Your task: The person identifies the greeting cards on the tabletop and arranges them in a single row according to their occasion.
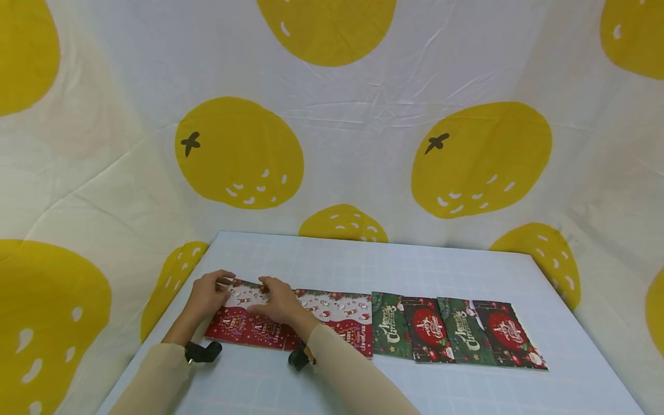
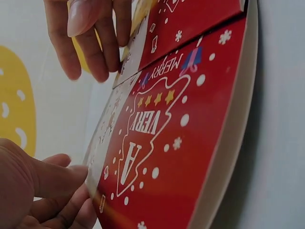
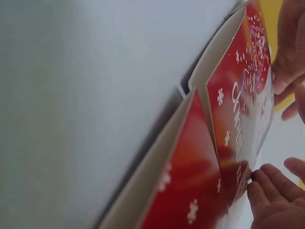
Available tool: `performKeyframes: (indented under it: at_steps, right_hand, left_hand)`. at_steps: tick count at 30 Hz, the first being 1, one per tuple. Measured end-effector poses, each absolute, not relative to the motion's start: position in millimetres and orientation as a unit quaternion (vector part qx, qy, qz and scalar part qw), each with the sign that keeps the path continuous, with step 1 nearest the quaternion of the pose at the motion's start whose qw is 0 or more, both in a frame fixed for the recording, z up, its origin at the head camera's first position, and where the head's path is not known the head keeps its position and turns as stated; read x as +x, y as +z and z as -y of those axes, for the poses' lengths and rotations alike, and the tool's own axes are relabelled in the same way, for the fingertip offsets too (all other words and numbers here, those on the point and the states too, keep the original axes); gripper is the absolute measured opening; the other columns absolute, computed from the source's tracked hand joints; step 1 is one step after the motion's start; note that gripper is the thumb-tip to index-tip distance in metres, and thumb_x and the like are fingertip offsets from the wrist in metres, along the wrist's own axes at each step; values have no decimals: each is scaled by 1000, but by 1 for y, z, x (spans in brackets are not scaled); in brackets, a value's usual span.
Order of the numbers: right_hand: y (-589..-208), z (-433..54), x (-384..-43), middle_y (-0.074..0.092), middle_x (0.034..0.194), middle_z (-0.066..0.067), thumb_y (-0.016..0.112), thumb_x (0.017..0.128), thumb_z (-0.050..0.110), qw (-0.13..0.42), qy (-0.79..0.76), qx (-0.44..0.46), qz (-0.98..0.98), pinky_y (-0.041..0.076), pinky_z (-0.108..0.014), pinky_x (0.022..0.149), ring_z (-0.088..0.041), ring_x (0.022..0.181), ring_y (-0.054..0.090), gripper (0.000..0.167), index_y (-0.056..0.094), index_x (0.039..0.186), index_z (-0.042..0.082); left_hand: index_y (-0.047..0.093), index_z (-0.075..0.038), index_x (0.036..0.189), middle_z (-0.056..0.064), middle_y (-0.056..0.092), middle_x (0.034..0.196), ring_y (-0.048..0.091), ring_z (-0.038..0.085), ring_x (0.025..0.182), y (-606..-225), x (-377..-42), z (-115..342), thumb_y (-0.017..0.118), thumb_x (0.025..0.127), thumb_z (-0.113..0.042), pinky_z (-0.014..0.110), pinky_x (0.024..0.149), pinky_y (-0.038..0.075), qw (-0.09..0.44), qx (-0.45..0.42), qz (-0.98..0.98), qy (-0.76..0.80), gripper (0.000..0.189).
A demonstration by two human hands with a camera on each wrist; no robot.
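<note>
A row of folded Christmas cards lies across the table. Red-and-white cards [image 1: 337, 317] form the left part, and a green card [image 1: 391, 324] comes after them. At the row's left end, my left hand [image 1: 210, 293] touches the edge of the outermost red-and-white card [image 2: 157, 129] with thumb and fingers. My right hand [image 1: 281, 302] reaches over the neighbouring red-and-white cards, fingers spread. In the right wrist view, its fingertips [image 3: 255, 183] meet a card's far edge. One card overlaps its neighbour in the left wrist view. My right hand and forearm hide part of the row.
Toward the right, a dark red card [image 1: 429, 331], another green card [image 1: 469, 331] and another dark red card [image 1: 509, 334] overlap slightly. The pale table [image 1: 415, 392] has a faint grid. Behind hangs a white cloth [image 1: 358, 144] printed with yellow fruit.
</note>
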State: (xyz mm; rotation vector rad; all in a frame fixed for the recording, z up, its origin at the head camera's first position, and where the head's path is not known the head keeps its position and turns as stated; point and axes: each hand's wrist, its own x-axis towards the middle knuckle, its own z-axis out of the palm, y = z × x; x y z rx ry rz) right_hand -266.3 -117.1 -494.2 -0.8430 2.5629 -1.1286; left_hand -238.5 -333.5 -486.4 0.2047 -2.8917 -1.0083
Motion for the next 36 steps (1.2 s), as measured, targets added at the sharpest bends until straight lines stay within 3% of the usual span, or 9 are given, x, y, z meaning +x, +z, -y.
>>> performKeyframes:
  at_steps: [6, 15, 28, 36]
  right_hand:
    - [-495, 118, -267, 62, 144, -6, 81, 94, 39, 109, -382, -284, -873, 41, -34, 116, -21, 137, 55, 74, 49, 155, 12]
    - [-494, 117, -264, 62, 142, -3, 78, 96, 39, 114, -385, -276, -873, 43, -35, 115, -20, 135, 55, 68, 53, 153, 14]
    - [-493, 118, -262, 61, 142, -3, 79, 95, 39, 115, -396, -268, -871, 44, -35, 113, -19, 133, 56, 61, 59, 147, 15]
    - [-493, 119, -261, 62, 142, -4, 80, 95, 37, 104, -389, -279, -872, 44, -34, 113, -21, 134, 57, 60, 61, 146, 12]
  left_hand:
    - [73, 4, 120, 26, 70, 117, 62, 33, 95, -486, -238, 334, 63, 95, 7, 48, 82, 56, 38, 79, 938, -334, 27]
    - [73, 3, 123, 32, 65, 125, 60, 30, 84, -482, -234, 342, 62, 96, 5, 37, 68, 52, 45, 100, 938, -329, 29]
    - [69, 6, 128, 32, 62, 127, 58, 32, 88, -475, -232, 345, 62, 98, 4, 38, 71, 52, 58, 125, 931, -337, 31]
    - [69, 5, 128, 33, 62, 128, 55, 36, 95, -477, -229, 343, 54, 97, 7, 38, 72, 50, 65, 121, 927, -348, 34]
